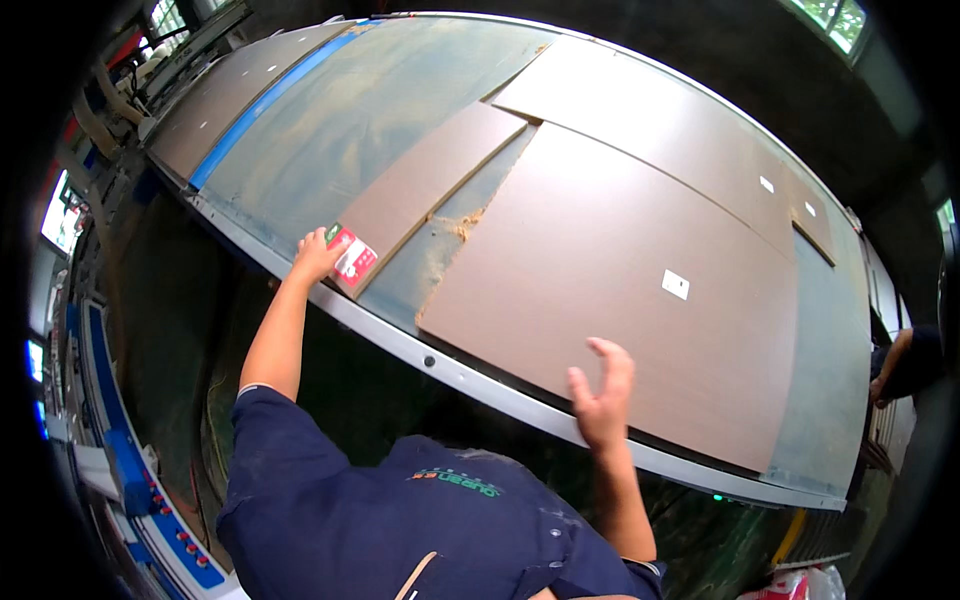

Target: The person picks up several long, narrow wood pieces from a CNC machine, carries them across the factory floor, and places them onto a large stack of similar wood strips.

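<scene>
While the left hand (317, 256) touches a card (357, 264), the table (420, 75) bears panels (610, 250).

Brown panels (600, 270) smooth, semi-gloss; table edge (480, 387) metal; shirt (450, 530) cloth

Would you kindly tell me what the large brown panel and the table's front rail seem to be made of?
Large brown panel: probably wood-based board, smooth satin finish; tan dust lies along its left edge. Front rail: likely metal, smooth, given its silvery sheen.
</scene>
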Motion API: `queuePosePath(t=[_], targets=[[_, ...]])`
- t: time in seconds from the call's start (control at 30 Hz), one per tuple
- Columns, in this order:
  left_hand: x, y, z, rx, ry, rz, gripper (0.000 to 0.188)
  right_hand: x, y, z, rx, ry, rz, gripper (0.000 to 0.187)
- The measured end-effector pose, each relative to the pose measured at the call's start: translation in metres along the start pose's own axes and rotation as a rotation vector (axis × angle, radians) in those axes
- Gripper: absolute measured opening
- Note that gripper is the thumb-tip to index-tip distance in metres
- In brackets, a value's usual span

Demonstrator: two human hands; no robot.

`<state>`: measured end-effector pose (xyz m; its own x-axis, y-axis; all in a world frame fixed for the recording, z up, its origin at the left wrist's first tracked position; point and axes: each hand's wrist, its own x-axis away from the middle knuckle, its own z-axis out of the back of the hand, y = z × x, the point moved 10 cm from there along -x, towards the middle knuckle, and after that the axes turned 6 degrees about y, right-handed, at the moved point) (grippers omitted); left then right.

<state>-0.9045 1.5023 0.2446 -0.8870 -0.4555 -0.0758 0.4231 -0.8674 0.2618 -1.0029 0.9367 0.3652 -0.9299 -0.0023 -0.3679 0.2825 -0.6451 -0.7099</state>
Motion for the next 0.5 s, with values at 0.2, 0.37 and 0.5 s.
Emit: queuePosePath(t=[0.2, 0.37, 0.5], targets=[[-0.021, 0.029, -0.011, -0.033, -0.023, -0.168, 0.073, -0.028, -0.073, -0.175, -0.154, -0.253, -0.072, 0.055], [-0.021, 0.042, -0.003, 0.103, -0.142, -0.265, 0.069, -0.074, -0.061, -0.293, -0.093, -0.214, -0.318, 0.064], [-0.025, 0.037, -0.010, 0.223, -0.224, -0.290, 0.070, -0.095, -0.053, -0.353, -0.150, -0.105, -0.457, 0.070]])
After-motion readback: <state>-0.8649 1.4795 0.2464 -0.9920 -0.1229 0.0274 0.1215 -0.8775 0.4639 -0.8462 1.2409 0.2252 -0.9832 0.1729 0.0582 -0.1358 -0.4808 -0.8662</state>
